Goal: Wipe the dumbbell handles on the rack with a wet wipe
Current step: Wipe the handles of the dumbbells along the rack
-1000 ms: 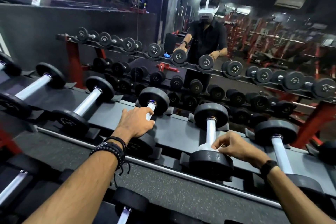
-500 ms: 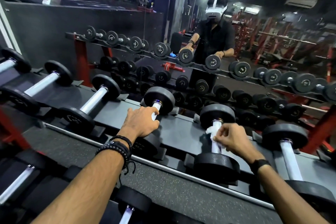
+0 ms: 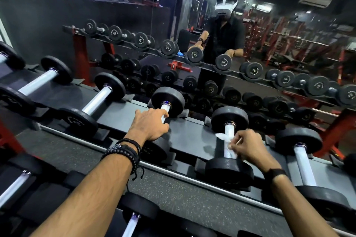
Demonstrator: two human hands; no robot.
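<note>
My right hand (image 3: 250, 147) pinches the wet wipe (image 3: 223, 137) against the chrome handle (image 3: 229, 140) of the dumbbell (image 3: 229, 144) I'm cleaning, which lies on the top shelf of the rack (image 3: 192, 136). The wipe is thin, limp and damp, so I judge it will bunch and slide unless I keep it wrapped round the bar and pinched from both sides. The handle itself is stiff, smooth and probably slick once wet; the dumbbell is heavy enough to stay put in its cradle while I rub. My left hand (image 3: 149, 125) curls over the handle of the next dumbbell (image 3: 167, 102) to the left of the one being wiped, bracing me. Counting along this shelf I see six dumbbells: three more beyond my left hand, the far one cut by the frame's edge, and one to the right of the wiped one. One wipe is in view. Lower shelves hold more dumbbells, only partly visible.
</note>
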